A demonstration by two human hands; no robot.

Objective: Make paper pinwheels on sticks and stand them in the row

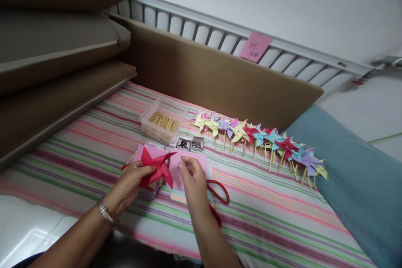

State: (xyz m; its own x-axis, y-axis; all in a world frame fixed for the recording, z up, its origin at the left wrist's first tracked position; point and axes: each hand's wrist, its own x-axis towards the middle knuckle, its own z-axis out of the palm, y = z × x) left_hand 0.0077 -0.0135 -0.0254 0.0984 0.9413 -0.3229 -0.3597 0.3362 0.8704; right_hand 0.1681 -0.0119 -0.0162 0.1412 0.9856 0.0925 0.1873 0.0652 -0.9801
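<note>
My left hand [133, 180] holds a red paper pinwheel [157, 166], its thumb pressed on the folded blades. No stick shows on this pinwheel. Just to its right, apart from it, my right hand [193, 173] has thumb and forefinger in a pinch; whatever is between them is too small to make out. Under the right hand lie pink paper squares [175, 176] on other coloured sheets. Another pile of coloured paper [150, 151] lies beneath the pinwheel. Red-handled scissors [224, 194] rest by my right wrist, their blades hidden.
Beyond the paper stand a clear plastic box [147, 127] of wooden sticks [163, 121] and two small boxes of metal pins [197, 144]. Finished pinwheels [240, 132] on sticks lie in a row at right. A brown board [204, 71] bounds the back; stacked cushions [63, 46] rise at left.
</note>
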